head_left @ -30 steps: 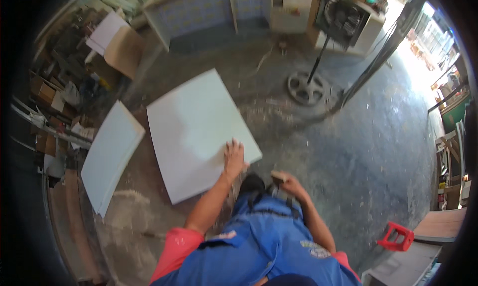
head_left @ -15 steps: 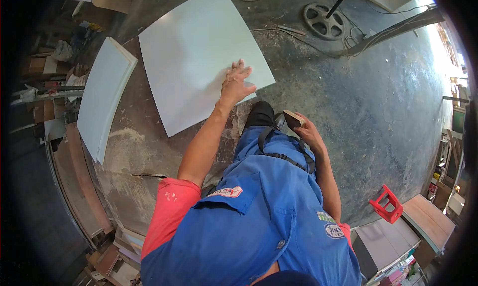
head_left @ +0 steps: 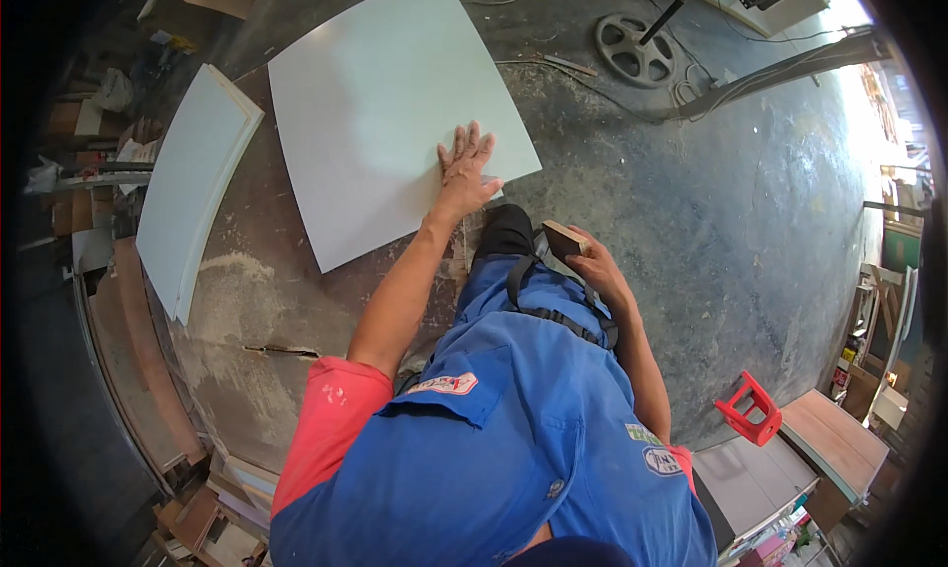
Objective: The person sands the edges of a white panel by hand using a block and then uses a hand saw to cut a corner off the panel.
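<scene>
My left hand [head_left: 464, 177] rests with spread fingers on a large white panel [head_left: 370, 93], close to its near right corner; a smaller piece edge shows just beneath that corner. My right hand [head_left: 598, 267] grips a small wooden block [head_left: 565, 239] with a dark top, held beside my dark-clad knee, low to the right of the panel. To the left, a narrower stack of white panels [head_left: 190, 197] lies on the floor, apart from the big one.
A fan stand's round base [head_left: 634, 51], cables and a long beam [head_left: 750, 83] are at upper right. A red plastic stool [head_left: 750, 409] stands at lower right beside boards [head_left: 829, 439]. Scrap wood and boards [head_left: 133, 350] line the left edge. The concrete floor [head_left: 267, 350] has a crack.
The view has tilted down over the last second, shifting the panels upward in the picture. My left hand's fingers, raised and bent half a second ago, now lie flatter. My right hand keeps the block.
</scene>
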`<action>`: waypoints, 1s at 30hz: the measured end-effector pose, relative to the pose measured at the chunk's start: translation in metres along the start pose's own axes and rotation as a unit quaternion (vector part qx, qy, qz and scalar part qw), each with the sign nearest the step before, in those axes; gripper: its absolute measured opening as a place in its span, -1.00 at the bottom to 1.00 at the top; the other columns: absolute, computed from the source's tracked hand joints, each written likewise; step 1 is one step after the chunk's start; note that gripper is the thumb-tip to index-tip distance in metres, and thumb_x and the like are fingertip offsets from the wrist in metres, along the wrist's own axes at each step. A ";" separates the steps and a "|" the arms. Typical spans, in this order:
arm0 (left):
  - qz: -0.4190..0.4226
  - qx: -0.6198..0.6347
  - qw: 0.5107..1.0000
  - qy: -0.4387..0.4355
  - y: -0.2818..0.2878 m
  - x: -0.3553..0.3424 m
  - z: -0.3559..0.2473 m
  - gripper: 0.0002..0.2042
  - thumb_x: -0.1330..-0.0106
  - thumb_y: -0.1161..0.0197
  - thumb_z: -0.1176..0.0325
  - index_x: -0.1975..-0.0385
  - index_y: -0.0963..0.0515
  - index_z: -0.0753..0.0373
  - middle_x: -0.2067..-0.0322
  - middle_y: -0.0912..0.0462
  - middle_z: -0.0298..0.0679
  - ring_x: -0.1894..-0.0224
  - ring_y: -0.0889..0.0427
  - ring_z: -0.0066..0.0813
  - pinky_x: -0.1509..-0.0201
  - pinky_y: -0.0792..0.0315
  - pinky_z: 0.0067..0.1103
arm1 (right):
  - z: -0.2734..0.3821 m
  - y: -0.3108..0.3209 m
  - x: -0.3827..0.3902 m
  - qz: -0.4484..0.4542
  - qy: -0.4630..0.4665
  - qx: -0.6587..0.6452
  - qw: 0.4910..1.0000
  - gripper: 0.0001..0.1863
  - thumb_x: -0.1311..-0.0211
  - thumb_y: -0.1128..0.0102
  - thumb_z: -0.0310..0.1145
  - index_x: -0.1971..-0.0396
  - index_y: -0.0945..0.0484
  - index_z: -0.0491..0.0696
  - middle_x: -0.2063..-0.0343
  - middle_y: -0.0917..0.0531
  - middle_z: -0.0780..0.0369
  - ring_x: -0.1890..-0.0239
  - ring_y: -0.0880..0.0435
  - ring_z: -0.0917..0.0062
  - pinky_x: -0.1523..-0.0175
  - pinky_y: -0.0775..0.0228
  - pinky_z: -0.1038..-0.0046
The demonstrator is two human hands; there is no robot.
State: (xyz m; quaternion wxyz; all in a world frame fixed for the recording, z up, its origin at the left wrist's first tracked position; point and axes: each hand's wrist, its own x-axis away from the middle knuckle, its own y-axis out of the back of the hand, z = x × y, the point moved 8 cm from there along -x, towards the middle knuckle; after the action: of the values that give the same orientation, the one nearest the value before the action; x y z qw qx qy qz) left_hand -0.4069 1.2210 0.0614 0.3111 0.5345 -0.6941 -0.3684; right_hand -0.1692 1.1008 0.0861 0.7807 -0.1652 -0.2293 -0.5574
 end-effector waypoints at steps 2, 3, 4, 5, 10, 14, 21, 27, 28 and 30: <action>0.009 -0.011 1.000 -0.008 0.001 -0.001 0.005 -0.13 -0.09 -0.43 0.12 -0.45 -0.19 0.07 -0.54 0.16 -0.18 -0.58 0.27 -0.15 -0.56 0.43 -0.12 | 0.007 -0.004 0.000 0.001 -0.004 -0.024 1.000 -0.36 -0.05 -0.01 -0.58 -0.26 -0.36 -0.19 -0.10 -0.57 0.19 -0.14 -0.50 0.48 -0.27 -0.25 0.51; 0.050 0.015 0.998 -0.028 0.000 -0.001 0.008 -0.14 -0.11 -0.43 0.11 -0.45 -0.19 0.06 -0.54 0.14 -0.20 -0.58 0.26 -0.18 -0.55 0.42 -0.10 | 0.010 -0.006 0.000 0.004 -0.008 -0.050 0.999 -0.36 -0.06 -0.01 -0.57 -0.26 -0.37 -0.18 -0.10 -0.57 0.20 -0.14 -0.50 0.48 -0.27 -0.24 0.50; 0.090 0.040 0.994 -0.047 0.000 -0.001 0.011 -0.15 -0.13 -0.43 0.10 -0.45 -0.19 0.05 -0.54 0.11 -0.22 -0.58 0.25 -0.21 -0.55 0.42 -0.07 | 0.013 -0.007 0.001 0.004 -0.008 -0.048 0.999 -0.36 -0.06 -0.01 -0.57 -0.26 -0.37 -0.18 -0.10 -0.57 0.20 -0.14 -0.50 0.48 -0.27 -0.24 0.50; 0.087 0.041 0.994 -0.046 0.005 -0.001 0.019 -0.15 -0.13 -0.43 0.10 -0.45 -0.19 0.05 -0.54 0.11 -0.22 -0.58 0.25 -0.21 -0.55 0.42 -0.07 | 0.013 -0.008 0.001 0.000 -0.024 -0.064 0.998 -0.36 -0.05 -0.02 -0.55 -0.26 -0.38 -0.17 -0.09 -0.57 0.20 -0.13 -0.51 0.49 -0.26 -0.25 0.51; -0.144 -0.054 0.981 0.119 0.061 -0.001 0.090 -0.17 -0.19 -0.32 -0.11 -0.43 -0.22 0.12 -0.50 -0.01 -0.09 -0.55 0.13 -0.07 -0.55 0.30 -0.07 | 0.040 -0.023 -0.017 0.022 -0.017 -0.075 0.997 -0.39 -0.03 -0.05 -0.51 -0.20 -0.43 -0.16 0.04 -0.59 0.25 0.01 -0.52 0.56 -0.13 -0.30 0.58; -0.224 -0.132 0.942 0.214 0.070 0.000 0.096 -0.22 -0.30 -0.09 -0.23 -0.42 -0.23 0.17 -0.48 -0.04 0.00 -0.53 0.09 0.02 -0.53 0.25 0.00 | 0.069 -0.043 -0.039 0.041 -0.026 -0.023 0.999 -0.48 -0.05 -0.03 -0.51 -0.11 -0.48 -0.16 0.27 -0.54 0.34 0.22 -0.47 0.65 0.08 -0.32 0.58; -0.251 -0.187 0.921 0.233 0.075 -0.001 0.083 -0.28 -0.35 -0.01 -0.17 -0.41 -0.25 0.15 -0.45 -0.10 -0.01 -0.51 0.04 0.03 -0.52 0.17 0.01 | 0.083 -0.071 -0.067 0.064 -0.054 0.017 0.996 -0.81 -0.08 -0.08 -0.43 0.27 -0.53 -0.05 0.61 -0.36 0.49 0.56 -0.26 0.78 0.49 -0.07 0.60; -0.246 -0.201 0.918 0.237 0.074 0.006 0.082 -0.31 -0.38 -0.01 -0.16 -0.40 -0.25 0.14 -0.45 -0.12 -0.04 -0.50 -0.02 0.03 -0.50 0.10 0.04 | 0.080 -0.084 -0.073 0.058 -0.088 0.012 0.994 -0.78 -0.04 -0.05 -0.43 0.27 -0.51 -0.08 0.53 -0.39 0.46 0.54 -0.24 0.77 0.47 -0.07 0.62; -0.244 -0.199 0.917 0.244 0.075 0.005 0.087 -0.31 -0.38 -0.01 -0.16 -0.40 -0.25 0.14 -0.45 -0.12 -0.04 -0.50 -0.02 0.03 -0.50 0.10 0.04 | 0.075 -0.088 -0.082 0.062 -0.093 0.016 0.994 -0.78 -0.04 -0.05 -0.43 0.27 -0.51 -0.08 0.53 -0.39 0.46 0.54 -0.24 0.77 0.47 -0.07 0.62; -0.238 -0.204 0.917 0.247 0.077 -0.002 0.084 -0.32 -0.37 -0.03 -0.15 -0.39 -0.27 0.14 -0.44 -0.14 -0.05 -0.49 -0.05 0.04 -0.49 0.06 0.04 | 0.068 -0.088 -0.096 0.068 -0.101 0.013 0.993 -0.70 -0.04 -0.04 -0.45 0.16 -0.51 -0.12 0.46 -0.39 0.46 0.49 -0.26 0.78 0.42 -0.09 0.65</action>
State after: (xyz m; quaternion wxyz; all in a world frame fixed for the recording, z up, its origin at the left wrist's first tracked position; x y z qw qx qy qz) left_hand -0.5153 1.2502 0.0812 0.4781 0.6831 -0.3571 -0.4210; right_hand -0.2904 1.1836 0.0917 0.7918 -0.2251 -0.3024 -0.4805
